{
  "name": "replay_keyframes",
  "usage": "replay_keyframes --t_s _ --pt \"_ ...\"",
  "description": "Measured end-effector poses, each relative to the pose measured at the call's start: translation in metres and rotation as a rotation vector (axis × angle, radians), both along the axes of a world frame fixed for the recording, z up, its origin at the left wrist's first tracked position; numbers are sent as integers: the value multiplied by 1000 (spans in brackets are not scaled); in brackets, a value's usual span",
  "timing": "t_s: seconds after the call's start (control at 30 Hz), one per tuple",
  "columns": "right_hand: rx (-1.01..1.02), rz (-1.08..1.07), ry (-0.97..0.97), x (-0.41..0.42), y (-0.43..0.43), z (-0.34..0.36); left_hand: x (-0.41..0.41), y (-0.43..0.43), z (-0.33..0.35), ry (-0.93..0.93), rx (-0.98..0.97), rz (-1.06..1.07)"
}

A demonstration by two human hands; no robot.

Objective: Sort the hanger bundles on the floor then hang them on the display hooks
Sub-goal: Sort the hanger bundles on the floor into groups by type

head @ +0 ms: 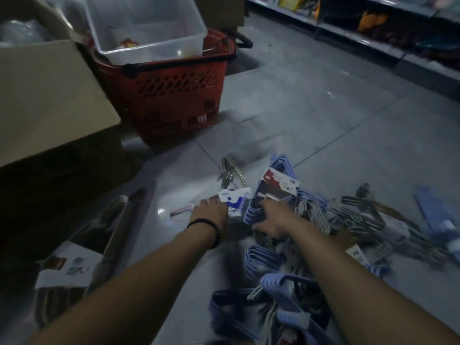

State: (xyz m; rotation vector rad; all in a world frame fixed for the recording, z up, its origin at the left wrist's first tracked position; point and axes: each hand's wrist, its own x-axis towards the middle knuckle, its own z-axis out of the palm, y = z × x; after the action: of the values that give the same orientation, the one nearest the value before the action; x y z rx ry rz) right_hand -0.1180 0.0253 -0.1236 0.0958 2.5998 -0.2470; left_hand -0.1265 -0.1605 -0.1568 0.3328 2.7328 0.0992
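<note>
Several hanger bundles lie heaped on the grey tiled floor. My left hand, with a black band at the wrist, rests on a bundle with a white and blue label; its fingertips are hidden in blur. My right hand reaches into a light blue hanger bundle with a red and black card, fingers curled around its edge. White and grey bundles spread to the right. More blue bundles lie near me. No display hooks are in view.
A red shopping basket holding a clear plastic tub stands ahead on the left, beside a large cardboard box. Wrapped packs lie at lower left. Store shelves run along the far right.
</note>
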Motion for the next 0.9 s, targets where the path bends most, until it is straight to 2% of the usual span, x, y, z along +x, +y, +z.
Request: replay_keyframes --t_s 0.07,0.17,0.3,0.43,0.5,0.6,0.7,0.8,0.9 --pt "-9 5 0 0 -3 -6 7 14 -6 -63 65 41" --pt "-75 -75 65 0 -10 -15 19 18 -15 -12 186 103" --pt "48 -106 82 0 -18 -26 22 5 -20 4 403 155" --pt "42 -173 200 -5 -23 -18 18 -2 -8 42 635 239" --pt "-32 -236 292 -11 -23 -1 17 -6 2 38 778 308" --pt "-150 -300 435 -9 -20 36 16 -14 17 -122 1013 449" --pt "-282 -271 598 13 -23 65 16 -20 25 -338 1224 590" --pt "-335 -111 721 43 -31 80 10 -17 39 -565 1442 722" --pt "-209 118 831 67 -35 96 1 -8 68 -690 1743 788"
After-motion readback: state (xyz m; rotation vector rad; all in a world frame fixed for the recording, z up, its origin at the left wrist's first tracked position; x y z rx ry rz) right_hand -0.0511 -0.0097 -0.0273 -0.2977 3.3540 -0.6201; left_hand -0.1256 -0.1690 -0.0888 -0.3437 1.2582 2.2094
